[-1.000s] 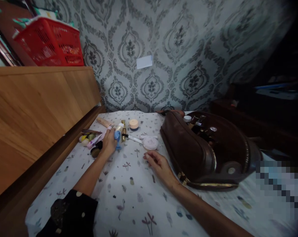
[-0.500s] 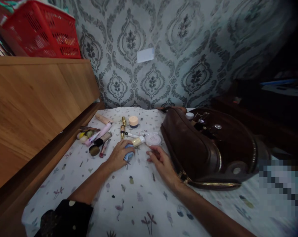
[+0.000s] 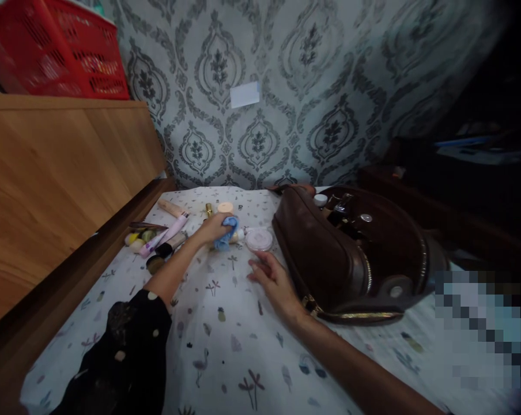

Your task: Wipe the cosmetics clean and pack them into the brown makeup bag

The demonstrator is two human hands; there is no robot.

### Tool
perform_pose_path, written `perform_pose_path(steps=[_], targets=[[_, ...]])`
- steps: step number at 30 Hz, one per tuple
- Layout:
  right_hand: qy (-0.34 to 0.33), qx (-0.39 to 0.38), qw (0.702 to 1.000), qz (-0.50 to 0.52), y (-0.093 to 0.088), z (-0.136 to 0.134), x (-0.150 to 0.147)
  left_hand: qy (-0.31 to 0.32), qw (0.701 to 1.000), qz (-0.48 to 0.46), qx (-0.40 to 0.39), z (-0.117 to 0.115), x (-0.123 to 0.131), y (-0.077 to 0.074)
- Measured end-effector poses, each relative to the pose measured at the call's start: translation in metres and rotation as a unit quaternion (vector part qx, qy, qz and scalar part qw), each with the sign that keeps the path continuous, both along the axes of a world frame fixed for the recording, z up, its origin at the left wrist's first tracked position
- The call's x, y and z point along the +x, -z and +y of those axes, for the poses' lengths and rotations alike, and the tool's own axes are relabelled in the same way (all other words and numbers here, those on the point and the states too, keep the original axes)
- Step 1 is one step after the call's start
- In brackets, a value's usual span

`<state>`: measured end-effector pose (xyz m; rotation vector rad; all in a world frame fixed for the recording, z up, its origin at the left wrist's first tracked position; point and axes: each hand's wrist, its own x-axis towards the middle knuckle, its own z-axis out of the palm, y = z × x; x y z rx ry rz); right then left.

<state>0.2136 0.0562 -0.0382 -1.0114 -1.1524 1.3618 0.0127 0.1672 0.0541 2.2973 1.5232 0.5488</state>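
Observation:
My left hand (image 3: pixel 212 229) is closed on a crumpled blue cloth (image 3: pixel 229 229) over the group of cosmetics. Just beyond it stands a small jar with a peach lid (image 3: pixel 225 206), partly covered by the hand. A tube's white cap (image 3: pixel 240 234) shows beside the cloth; the rest of the tube is mostly hidden. My right hand (image 3: pixel 274 282) rests palm inward on the patterned cloth, fingers loosely curved and apart, holding nothing. Its fingertips lie just below a round, clear-lidded compact (image 3: pixel 259 239).
A brown leather bag (image 3: pixel 325 253), unzipped with items inside, stands on the right. Makeup sponges (image 3: pixel 136 242), a pink tube (image 3: pixel 164 235) and other cosmetics lie at left beside a wooden panel (image 3: pixel 65 190). Above sits a red basket (image 3: pixel 57 55). A papered wall closes the back.
My left hand has moved forward with the blue cloth, away from me and toward the peach-lidded jar. My right hand keeps its place near the compact. The view has shifted slightly.

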Motion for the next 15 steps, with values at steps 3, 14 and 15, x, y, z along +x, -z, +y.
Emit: perform_pose_path(steps=[3, 14, 15], targets=[[-0.007, -0.016, 1.000, 0.004, 0.000, 0.001, 0.001, 0.044, 0.994, 0.079, -0.069, 0.022, 0.009, -0.009], [-0.016, -0.001, 0.999, 0.037, -0.003, 0.000, 0.004, -0.100, 0.964, 0.243, -0.045, 0.022, 0.066, 0.007], [-0.015, -0.001, 0.999, 0.038, -0.004, 0.001, 0.004, -0.121, 0.962, 0.242, -0.037, 0.024, 0.066, 0.006]])
